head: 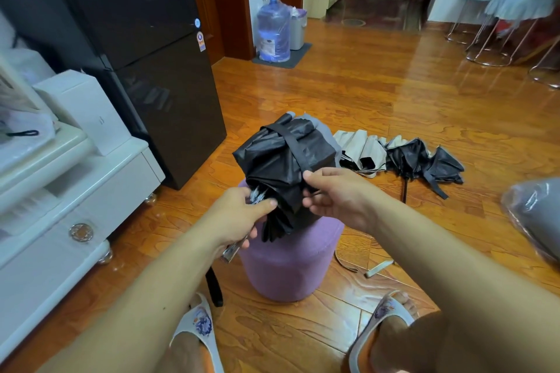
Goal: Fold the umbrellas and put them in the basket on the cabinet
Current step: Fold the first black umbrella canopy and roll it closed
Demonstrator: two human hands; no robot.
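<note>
Nearest the lens: two bare forearms reaching forward, slippered feet below on the wood floor.

Beyond them, largest first. Left: black fridge, then white cabinet with boxes and bags on top; no basket plainly made out there. Centre: purple stool, directly under the work. Held above it: black umbrella, canopy gathered into a loose bundle, closure strap drawn across the folds. Behind on the floor, well apart from the hands: two more umbrellas, one beige and one black, both collapsed but loose and untied. Far back: water jug by the doorway.

Left hand: fingers and thumb curled round the rib tips and shaft, handle end poking out beneath the palm. Right hand: thumb and fingers pinching the strap's end and the cloth at the bundle's side.

Step in hand, by the look of it: wrapping and fastening the strap on the first umbrella. Roughly a third through at best, nothing yet stowed.

Next move calls for: keeping the pleats tight with the left grip, pulling the strap snug round and pressing it onto its fastener, unseen here. Then carrying to the cabinet and finding the basket.
</note>
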